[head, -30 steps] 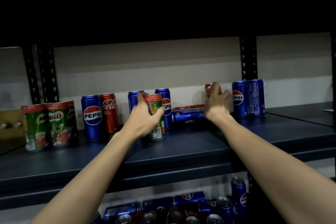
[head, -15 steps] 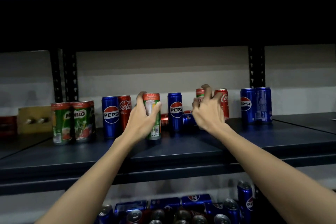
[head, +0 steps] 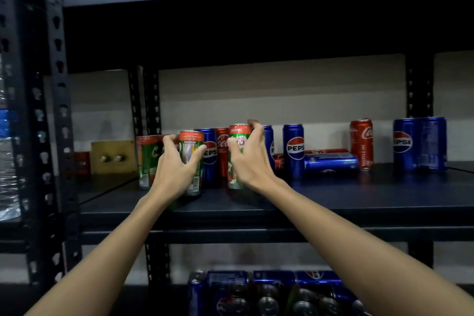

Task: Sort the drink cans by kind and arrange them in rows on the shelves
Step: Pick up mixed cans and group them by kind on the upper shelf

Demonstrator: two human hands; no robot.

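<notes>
Both hands are up on the middle shelf (head: 333,202), each wrapped around a green Milo can. The left hand (head: 174,174) grips its Milo can (head: 191,161) upright near the shelf's front edge, thumb on the right side, fingers curled around the left. Just beside it, the right hand (head: 252,161) holds the second Milo can (head: 237,159), fingers hooked over the top rim, the can upright close to the front edge too. Towards the shelf's left end stands another Milo can (head: 147,161), partly hidden by the left hand. Behind the hands there's a mix: a Pepsi can (head: 210,154) and a Coca-Cola can (head: 222,146) squeezed between the two held cans, then an upright Pepsi can (head: 293,150) further right. A blue can lies on its side (head: 331,163) by the back edge, with a red one lying behind it. Further right, an upright Coca-Cola can (head: 361,143), and two Pepsi cans (head: 419,143) touching near the right end. Below, the lower shelf shows a packed cluster of cans (head: 269,292), mostly blue.
</notes>
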